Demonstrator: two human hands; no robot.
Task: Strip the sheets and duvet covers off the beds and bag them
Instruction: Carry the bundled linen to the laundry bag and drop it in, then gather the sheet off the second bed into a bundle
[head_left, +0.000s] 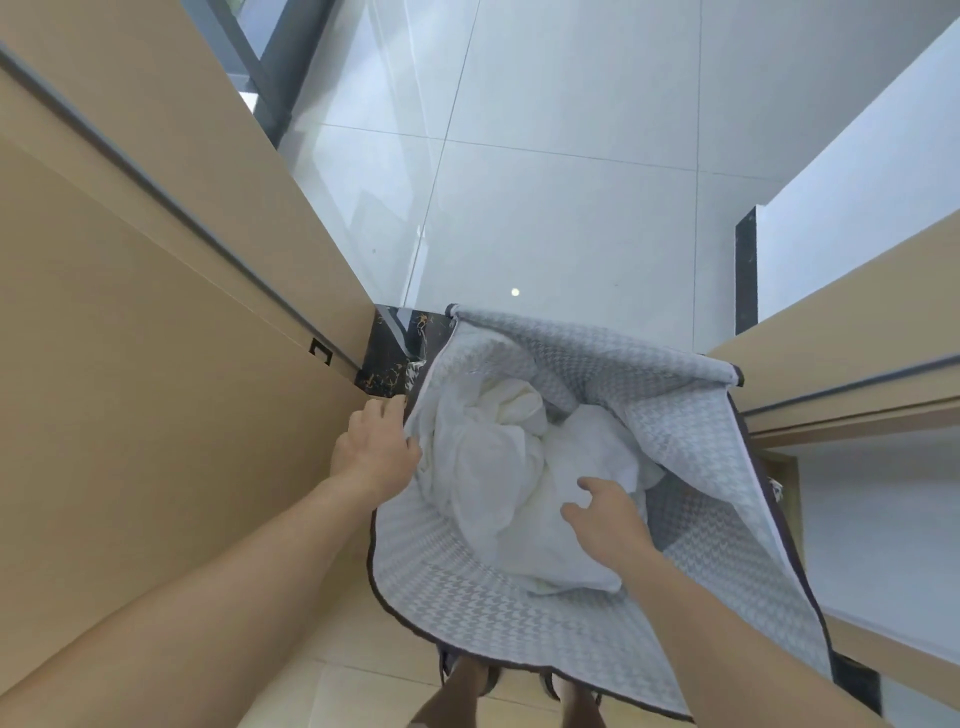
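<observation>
White sheets lie bunched under our right hand, whose fingers are spread and loose, pressing them down into the grey bag. Our left hand curls round the bag's left rim, holding it wide. We judge this load nearly bagged. No bed shows, so we cannot tell what remains to strip.

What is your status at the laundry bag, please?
Left grip holds laundry bag at its left rim. Right grip open, resting on white linen inside. Bag mouth open, nothing across it.
</observation>
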